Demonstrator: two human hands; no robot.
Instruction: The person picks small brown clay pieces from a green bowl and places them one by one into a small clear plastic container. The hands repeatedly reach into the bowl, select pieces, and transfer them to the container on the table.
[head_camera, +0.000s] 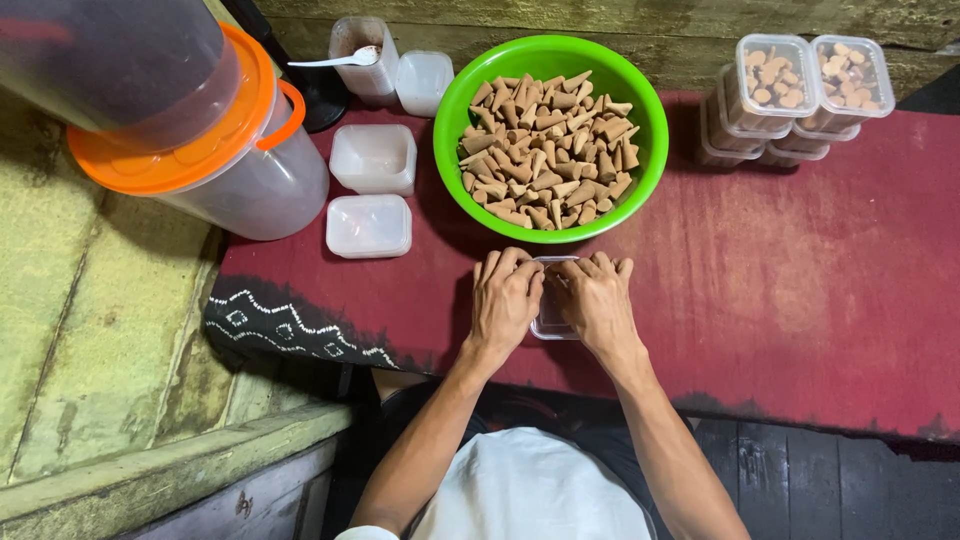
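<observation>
1. The left hand (505, 297) and the right hand (597, 297) are lying side by side, palms down, on a small clear box (552, 318).
2. Both hands are pressing on the top of the box, with the fingers bent over it. The hands are covering most of the box, so I cannot tell what is sitting inside it.
3. The small clear box is resting on the red tabletop (800, 260), close to the near edge and right in front of the person.
4. A big green bowl (550, 55) is sitting just behind the hands. It is holding a heap of little brown cones (545, 150).
5. Two stacks of shut clear boxes (795, 95) are standing at the far right of the tabletop. The top ones are showing brown cones inside.
6. Two more clear boxes (372, 190) are sitting to the left of the bowl, one behind the other.
7. Behind them, a clear tub (362, 55) is standing with a white spoon (340, 58) lying across its top, and another small clear box (423, 80) is sitting beside it.
8. A big clear jar with an orange lid (230, 140) is standing at the far left corner of the tabletop.
9. A dark cloth edge with a white pattern (285, 320) is hanging at the left front of the tabletop.
</observation>
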